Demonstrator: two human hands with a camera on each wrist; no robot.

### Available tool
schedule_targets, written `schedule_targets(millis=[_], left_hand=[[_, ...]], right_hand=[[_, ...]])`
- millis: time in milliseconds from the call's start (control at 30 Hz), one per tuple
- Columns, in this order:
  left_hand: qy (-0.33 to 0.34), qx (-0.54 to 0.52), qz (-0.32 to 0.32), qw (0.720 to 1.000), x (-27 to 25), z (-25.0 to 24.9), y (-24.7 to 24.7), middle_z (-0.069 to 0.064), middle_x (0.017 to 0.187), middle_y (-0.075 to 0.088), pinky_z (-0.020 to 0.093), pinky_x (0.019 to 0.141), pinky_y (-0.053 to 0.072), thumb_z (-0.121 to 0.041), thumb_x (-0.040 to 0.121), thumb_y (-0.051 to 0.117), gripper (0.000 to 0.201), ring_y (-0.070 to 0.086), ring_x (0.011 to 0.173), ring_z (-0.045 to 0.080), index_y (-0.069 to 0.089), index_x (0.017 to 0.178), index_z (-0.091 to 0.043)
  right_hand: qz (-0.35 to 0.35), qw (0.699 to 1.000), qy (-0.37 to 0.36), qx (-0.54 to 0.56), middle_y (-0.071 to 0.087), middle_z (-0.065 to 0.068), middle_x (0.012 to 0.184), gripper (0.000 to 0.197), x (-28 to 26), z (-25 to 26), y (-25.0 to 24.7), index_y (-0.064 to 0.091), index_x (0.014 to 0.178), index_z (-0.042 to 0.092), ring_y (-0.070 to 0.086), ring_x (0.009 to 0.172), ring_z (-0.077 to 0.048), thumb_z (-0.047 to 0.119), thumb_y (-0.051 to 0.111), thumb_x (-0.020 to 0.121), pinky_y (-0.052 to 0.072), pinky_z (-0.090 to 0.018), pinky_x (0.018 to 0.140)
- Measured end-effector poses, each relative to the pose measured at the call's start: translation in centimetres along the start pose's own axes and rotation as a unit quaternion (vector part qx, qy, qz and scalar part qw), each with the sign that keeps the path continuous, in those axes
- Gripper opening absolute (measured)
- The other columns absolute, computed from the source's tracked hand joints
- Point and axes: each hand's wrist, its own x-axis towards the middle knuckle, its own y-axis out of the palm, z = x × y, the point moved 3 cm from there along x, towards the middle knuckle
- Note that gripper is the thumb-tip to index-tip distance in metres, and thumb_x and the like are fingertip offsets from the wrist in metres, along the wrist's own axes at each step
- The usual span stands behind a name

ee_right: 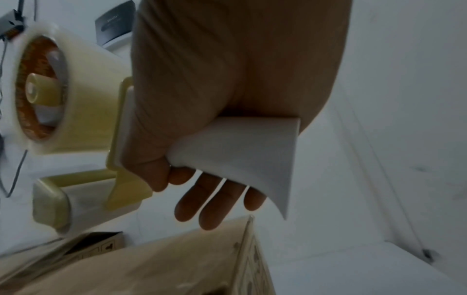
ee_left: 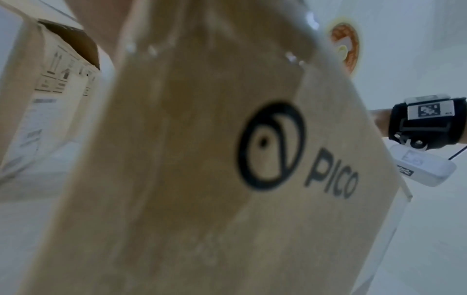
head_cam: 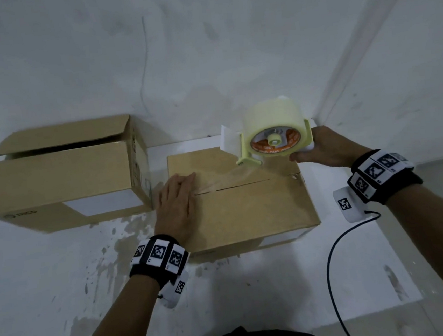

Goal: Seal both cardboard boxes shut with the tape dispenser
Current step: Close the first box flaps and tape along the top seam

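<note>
Tape (head_cam: 224, 179) runs in a clear, slightly puckered strip from the left end of the nearer box (head_cam: 248, 208) up to the dispenser (head_cam: 274, 133), which hangs in the air above that box's far right part. The left hand (head_cam: 177, 207) lies flat with straight fingers (head_cam: 186, 182) pressing the strip's start down at the left end of the seam (head_cam: 246, 185), and the right hand (head_cam: 326, 148) has its fingers (ee_right: 209, 207) wrapped round the white handle (ee_right: 242, 147). As I see it, the risk is in the unsupported span: it sits at an angle to the seam, so if the dispenser comes down off line the strip could land crooked, crease, or stick to itself, and a hard pull might peel the start out from under the palm. The flaps also show a small gap near the right end, which the tape could bridge loosely. The second box (head_cam: 61, 177) stands to the left on the white surface (head_cam: 280, 284), just beside the left hand, its top flaps ajar and untaped.
</note>
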Motion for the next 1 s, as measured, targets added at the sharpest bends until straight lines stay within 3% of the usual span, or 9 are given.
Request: schedule_targets(millis=[133,267,433,567,667,767,1000], left_hand=[[-0.004,0.003,0.022,1.0,-0.2,-0.1,-0.2,0.004,0.148,0.04,0.046,0.115,0.021,-0.043,0.098,0.012,0.061,0.029,0.141,0.021,0.038,0.146,-0.015],[0.001,0.074,0.054,0.996,-0.8,-0.4,-0.1,-0.002,0.159,0.022,0.053,0.117,0.014,-0.048,0.097,0.007,0.065,0.014,0.148,0.019,0.021,0.153,-0.019],[0.002,0.12,0.094,0.988,-0.8,-0.7,-0.1,0.0,0.162,0.006,0.054,0.118,0.007,-0.057,0.094,0.01,0.072,0.001,0.15,0.019,0.007,0.155,-0.019],[0.028,0.146,0.102,0.984,-0.9,-0.6,-0.1,0.003,0.162,0.006,0.057,0.118,0.006,-0.057,0.094,0.013,0.071,0.001,0.149,0.023,0.011,0.154,-0.021],[0.086,0.159,0.109,0.977,-1.3,-1.3,-0.3,0.005,0.162,0.012,0.058,0.117,0.007,-0.052,0.097,0.017,0.067,0.006,0.149,0.026,0.018,0.153,-0.016],[0.132,0.161,0.125,0.97,-1.8,-1.6,-0.2,0.005,0.161,0.012,0.05,0.12,0.003,-0.052,0.098,0.015,0.067,0.005,0.149,0.023,0.018,0.153,-0.014],[0.114,0.169,0.154,0.967,-1.6,-1.1,0.3,0.004,0.162,0.002,0.049,0.12,0.004,-0.058,0.096,0.01,0.069,-0.002,0.15,0.021,0.007,0.155,-0.021]], right_hand=[[0.008,1.0,0.0,-0.005,0.073,-0.016,0.091,0.021,0.0,-0.8,0.6,0.071,0.09,0.004,0.068,0.09,-0.035,0.022,0.077,0.081,0.055,-0.047,0.077],[0.011,1.0,-0.005,-0.015,0.072,-0.011,0.087,0.017,0.0,-1.5,0.9,0.069,0.087,0.008,0.068,0.086,-0.032,0.023,0.076,0.082,0.054,-0.045,0.076],[0.013,1.0,-0.003,-0.015,0.073,-0.012,0.094,0.026,-0.3,-2.3,1.6,0.071,0.099,0.006,0.068,0.088,-0.028,0.025,0.078,0.083,0.054,-0.043,0.078],[0.022,0.999,0.0,-0.034,0.073,-0.012,0.098,0.031,-0.3,-2.6,2.2,0.071,0.102,0.008,0.067,0.09,-0.029,0.029,0.079,0.082,0.055,-0.046,0.082],[0.023,0.999,0.007,-0.049,0.072,-0.012,0.097,0.031,-0.3,-2.9,2.5,0.071,0.101,0.009,0.067,0.089,-0.03,0.03,0.08,0.08,0.055,-0.047,0.082],[0.019,0.998,0.019,-0.048,0.071,-0.011,0.094,0.027,-0.4,-3.2,2.5,0.07,0.096,0.011,0.066,0.087,-0.029,0.027,0.08,0.078,0.055,-0.044,0.079],[0.023,0.999,0.019,-0.038,0.07,-0.008,0.088,0.02,-0.7,-3.6,2.9,0.07,0.09,0.011,0.066,0.085,-0.029,0.024,0.079,0.078,0.055,-0.044,0.078]])
